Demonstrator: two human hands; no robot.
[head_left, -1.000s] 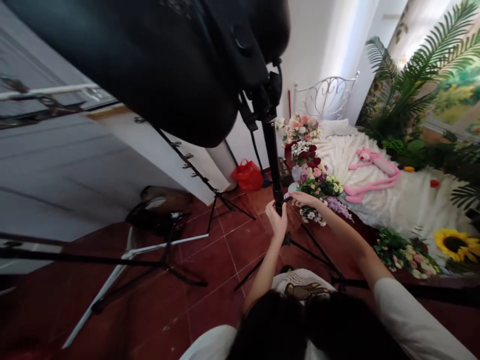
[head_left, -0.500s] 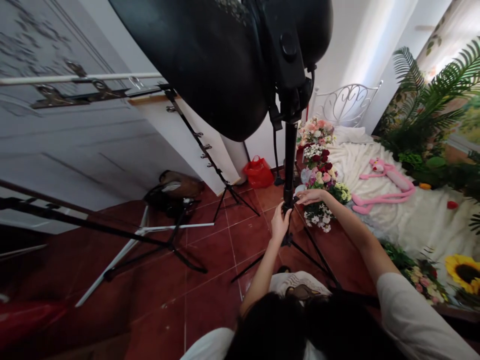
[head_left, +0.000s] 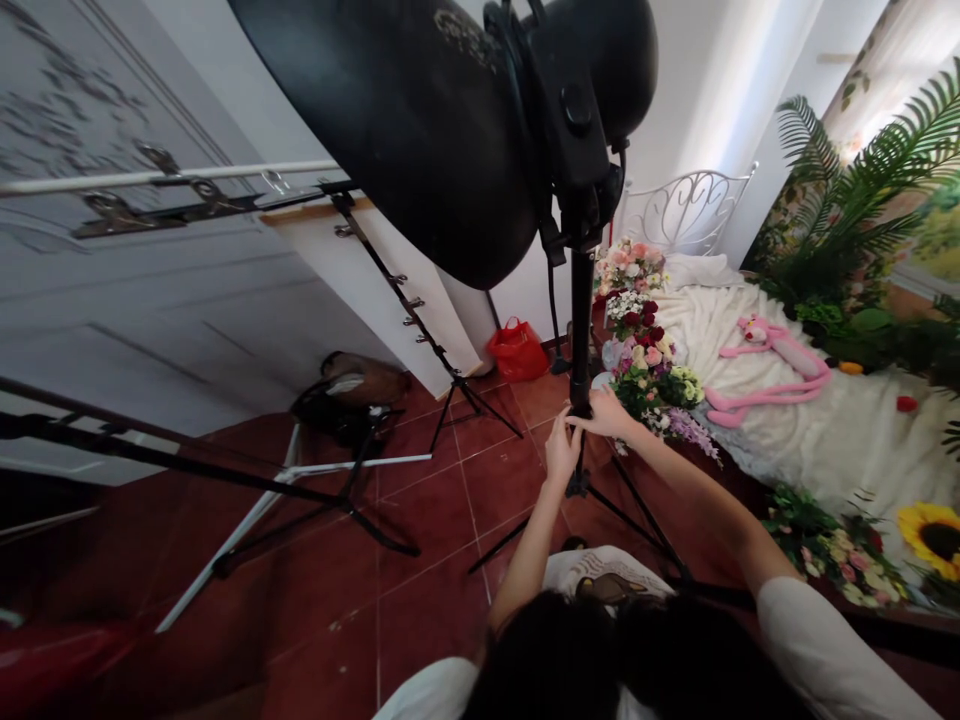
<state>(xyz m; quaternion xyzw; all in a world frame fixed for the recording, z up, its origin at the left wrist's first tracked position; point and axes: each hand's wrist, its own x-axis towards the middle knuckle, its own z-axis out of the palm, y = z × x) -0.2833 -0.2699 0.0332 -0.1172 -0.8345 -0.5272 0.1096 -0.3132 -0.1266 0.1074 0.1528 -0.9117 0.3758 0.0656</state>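
Note:
A black light stand (head_left: 581,320) rises in front of me, with a large black lamp head (head_left: 435,130) on top. My left hand (head_left: 562,450) is wrapped round the pole at its collar. My right hand (head_left: 606,415) closes on the same collar from the right, its fingers touching my left hand's fingertips. The collar itself is mostly hidden by both hands. Below them the stand's black legs (head_left: 622,520) spread over the red tiles.
On the right a bed with a cream blanket (head_left: 810,440) holds a pink plush toy (head_left: 795,365); flowers (head_left: 645,340) line its edge. A red bag (head_left: 519,350), a thin black stand (head_left: 390,280) and a white-legged stand (head_left: 255,510) are to the left.
My right hand has moved in and down onto the collar, from fingers spread beside the pole to closed round it. The view has shifted slightly.

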